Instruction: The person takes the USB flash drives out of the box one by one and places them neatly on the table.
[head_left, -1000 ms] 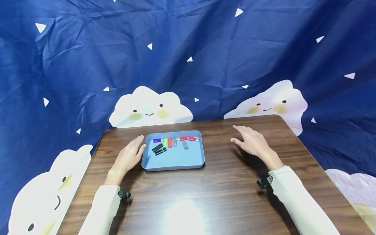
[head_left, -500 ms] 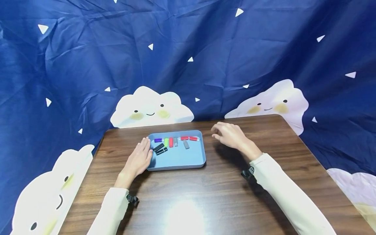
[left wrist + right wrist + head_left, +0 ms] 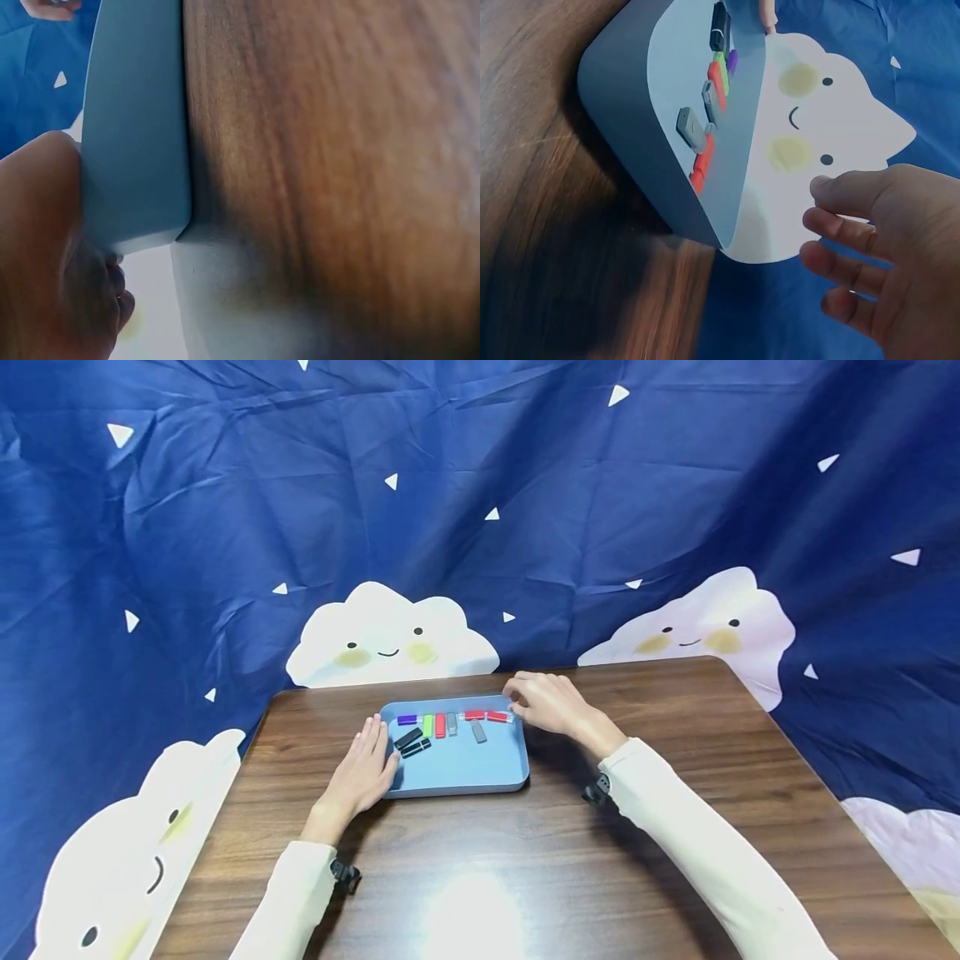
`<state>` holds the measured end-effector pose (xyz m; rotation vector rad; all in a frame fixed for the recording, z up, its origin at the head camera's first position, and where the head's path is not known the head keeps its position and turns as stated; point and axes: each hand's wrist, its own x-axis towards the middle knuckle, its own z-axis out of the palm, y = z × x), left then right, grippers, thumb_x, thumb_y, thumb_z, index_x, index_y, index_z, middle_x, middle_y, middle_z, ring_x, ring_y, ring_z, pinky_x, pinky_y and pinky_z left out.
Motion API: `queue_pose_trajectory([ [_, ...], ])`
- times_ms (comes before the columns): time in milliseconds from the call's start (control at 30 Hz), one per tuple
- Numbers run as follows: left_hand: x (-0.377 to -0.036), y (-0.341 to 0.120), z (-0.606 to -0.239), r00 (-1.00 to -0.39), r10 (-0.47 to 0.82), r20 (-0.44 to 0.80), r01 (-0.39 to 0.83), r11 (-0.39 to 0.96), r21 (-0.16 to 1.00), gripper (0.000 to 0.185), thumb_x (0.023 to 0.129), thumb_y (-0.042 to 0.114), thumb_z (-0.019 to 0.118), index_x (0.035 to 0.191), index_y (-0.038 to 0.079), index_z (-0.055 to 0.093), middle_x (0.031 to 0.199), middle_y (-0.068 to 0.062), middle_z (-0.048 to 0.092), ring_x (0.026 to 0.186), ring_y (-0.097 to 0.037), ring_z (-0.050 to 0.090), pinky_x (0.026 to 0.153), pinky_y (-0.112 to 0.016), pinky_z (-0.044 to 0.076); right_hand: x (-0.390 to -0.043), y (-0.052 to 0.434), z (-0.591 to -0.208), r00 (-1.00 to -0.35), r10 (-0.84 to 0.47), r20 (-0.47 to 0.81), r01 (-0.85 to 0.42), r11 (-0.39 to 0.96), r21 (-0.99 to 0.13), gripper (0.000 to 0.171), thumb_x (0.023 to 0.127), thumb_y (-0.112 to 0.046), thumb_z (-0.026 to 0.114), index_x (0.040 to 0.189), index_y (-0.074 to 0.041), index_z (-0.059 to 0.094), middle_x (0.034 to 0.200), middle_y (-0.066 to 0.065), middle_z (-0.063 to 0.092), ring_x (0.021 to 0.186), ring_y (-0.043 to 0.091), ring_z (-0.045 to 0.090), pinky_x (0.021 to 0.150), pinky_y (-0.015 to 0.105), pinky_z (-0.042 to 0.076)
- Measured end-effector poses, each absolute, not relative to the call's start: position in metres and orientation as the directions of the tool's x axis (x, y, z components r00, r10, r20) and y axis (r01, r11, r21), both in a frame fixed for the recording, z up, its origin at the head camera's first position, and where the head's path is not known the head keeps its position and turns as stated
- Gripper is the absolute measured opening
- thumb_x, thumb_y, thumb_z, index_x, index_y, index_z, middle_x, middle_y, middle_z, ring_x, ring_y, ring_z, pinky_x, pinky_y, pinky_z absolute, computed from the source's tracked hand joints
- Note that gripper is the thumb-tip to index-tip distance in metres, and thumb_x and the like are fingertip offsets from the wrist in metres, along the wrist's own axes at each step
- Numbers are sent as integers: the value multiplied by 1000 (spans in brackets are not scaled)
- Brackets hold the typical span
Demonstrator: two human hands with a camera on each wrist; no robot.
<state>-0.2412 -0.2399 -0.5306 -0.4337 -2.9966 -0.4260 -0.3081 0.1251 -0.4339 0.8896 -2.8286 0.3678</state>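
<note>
Wooden table: fills the lower half of the head view; blue cloud-print cloth behind, seen whole only there.

Blue tray: centre of the head view, flat on the table. The left wrist view shows only its outer wall at upper left; the right wrist view shows its corner and inside at upper left.

Left hand: fingers straight, flat against the tray's left rim, gripping nothing; in its wrist view, only the palm shows against the wall.

Right hand: at the tray's far right corner, fingers loosely bent and holding nothing, apart from the rim in the wrist view.

USB sticks: red pair nearest the right fingertips; grey, red, green, purple, and black pair beside the left fingertips.
</note>
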Motion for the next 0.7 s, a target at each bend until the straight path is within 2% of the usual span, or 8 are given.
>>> queue_pose_trajectory([
  [333,-238,-242,-532,-953,278,120,302,907,293,66,110,20,44,162,-15,24,175,-29,14,165,-44,14,134,-59,19,-322,103,-444,-810,-569,142,-587,791,-173,28,99,-27,74,125,-19,77,130,0,73,100,26,73,77,46,60],
  [500,-238,-242,-533,-950,281,133,309,909,281,66,109,19,43,162,-15,23,175,-29,14,165,-45,15,134,-60,19,-327,94,-447,-805,-582,118,-594,787,-167,29,99,-28,75,127,-20,76,128,0,73,98,26,72,78,46,60],
  [700,-237,-241,-532,-955,271,122,295,912,286,65,110,19,41,163,-14,22,176,-29,14,165,-44,13,135,-58,17,-332,82,-451,-785,-613,87,-619,771,-151,30,98,-26,76,127,-17,77,128,2,74,107,29,74,83,49,62],
])
